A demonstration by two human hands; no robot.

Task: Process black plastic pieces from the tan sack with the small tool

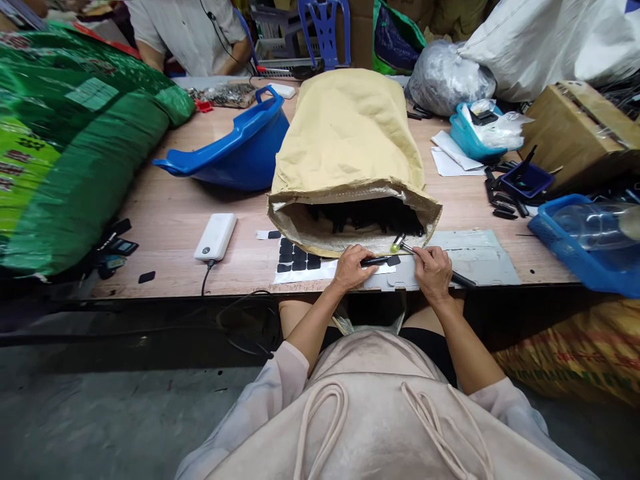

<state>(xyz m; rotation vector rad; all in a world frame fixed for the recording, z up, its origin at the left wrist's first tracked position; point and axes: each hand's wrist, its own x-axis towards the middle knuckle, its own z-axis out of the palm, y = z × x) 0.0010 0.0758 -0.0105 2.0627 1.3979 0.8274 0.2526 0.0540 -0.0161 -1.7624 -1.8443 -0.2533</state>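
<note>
My left hand is closed on a slim black plastic piece, holding it low over the table's front edge. In my right hand is a small hammer; its yellowish and silver head points left, and its black handle sticks out on the right. The head is just beyond the tip of the black piece; whether they touch I cannot tell. A yellow sack lies right behind both hands, its mouth facing me, with dark pieces inside. Left of my left hand is a white sheet with black square stickers.
A blue basin and a white power bank with a cable are on the left, beside a big green bag. At right are a blue tray, a purple box and a carton. Someone sits opposite.
</note>
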